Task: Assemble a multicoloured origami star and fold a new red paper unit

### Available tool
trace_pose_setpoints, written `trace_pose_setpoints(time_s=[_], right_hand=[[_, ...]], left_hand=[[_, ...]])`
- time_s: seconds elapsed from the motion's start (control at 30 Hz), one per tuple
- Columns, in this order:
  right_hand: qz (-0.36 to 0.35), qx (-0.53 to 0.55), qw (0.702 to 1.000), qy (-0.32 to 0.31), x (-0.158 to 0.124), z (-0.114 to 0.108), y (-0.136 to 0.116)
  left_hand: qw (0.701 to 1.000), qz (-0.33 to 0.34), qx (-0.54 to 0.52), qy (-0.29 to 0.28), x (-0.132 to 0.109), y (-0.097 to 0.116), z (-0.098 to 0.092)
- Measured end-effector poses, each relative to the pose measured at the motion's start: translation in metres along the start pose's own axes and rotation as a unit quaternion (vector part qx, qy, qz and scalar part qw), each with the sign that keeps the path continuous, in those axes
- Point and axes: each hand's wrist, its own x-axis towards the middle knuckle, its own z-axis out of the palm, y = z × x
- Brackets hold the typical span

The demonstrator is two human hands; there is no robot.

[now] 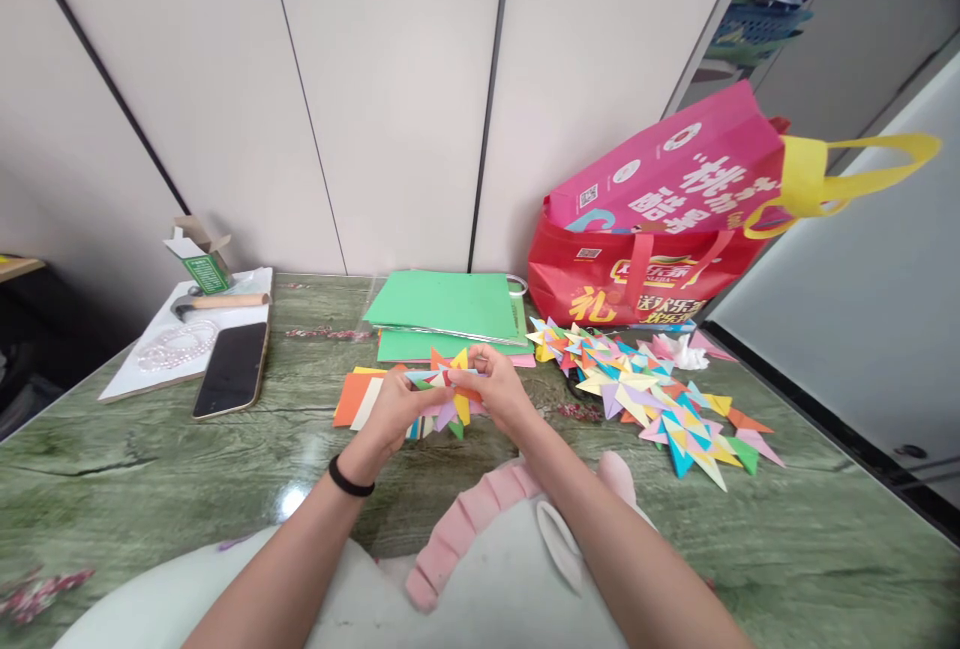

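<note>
A multicoloured folded-paper star (459, 399) is held up between my two hands over the green table. My left hand (396, 407), with a black band on its wrist, pinches the star's left side. On the other side, my right hand (496, 387) grips it with thumb and fingers. Yellow, orange, purple and green points stick out between the fingers; parts of the star are covered by them. Behind and below my left hand lie coloured paper sheets (351, 401), orange and white among them. A heap of similar paper stars (637, 379) spreads over the table to the right.
Green sheets (442, 301) lie behind my hands. A red gift bag (570, 274) with a pink bag stands at the back right. At left are a phone (232, 369), a hammer (225, 301), beads (176, 344) and a small box (202, 264). A pale plush toy (480, 589) lies under my arms.
</note>
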Motion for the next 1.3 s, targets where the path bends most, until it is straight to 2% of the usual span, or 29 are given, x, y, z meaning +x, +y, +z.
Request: trace_pose_setpoints(time_s=[0.2, 0.43, 0.6, 0.77, 0.9, 1.03, 1.17, 1.3], right_hand=[[0.032, 0.033, 0.999, -0.015, 0.003, -0.004, -0.002], [0.027, 0.050, 0.998, -0.009, 0.004, -0.004, 0.000], [0.014, 0.028, 0.999, -0.044, 0.002, -0.001, 0.004], [0.001, 0.002, 0.999, -0.048, 0.000, 0.002, 0.008], [-0.010, 0.016, 0.999, -0.026, 0.000, 0.003, 0.008], [-0.018, 0.015, 1.000, -0.003, 0.002, 0.001, 0.006], [-0.019, -0.005, 1.000, 0.012, 0.004, -0.003, 0.004], [-0.008, -0.035, 0.999, -0.005, 0.003, -0.005, 0.001]], left_hand=[[1.000, 0.000, -0.029, 0.011, 0.002, -0.003, -0.003], [0.992, 0.000, -0.090, 0.083, 0.004, -0.002, -0.003], [0.984, -0.017, -0.123, 0.130, 0.006, 0.002, -0.003], [0.979, -0.038, -0.176, 0.100, 0.007, -0.003, -0.002], [0.978, -0.046, -0.187, 0.085, 0.007, -0.006, 0.000], [0.990, -0.022, -0.131, 0.045, 0.003, 0.000, -0.002], [0.996, -0.054, -0.069, -0.006, 0.001, 0.007, -0.008], [0.998, -0.061, -0.030, -0.007, 0.002, 0.008, -0.012]])
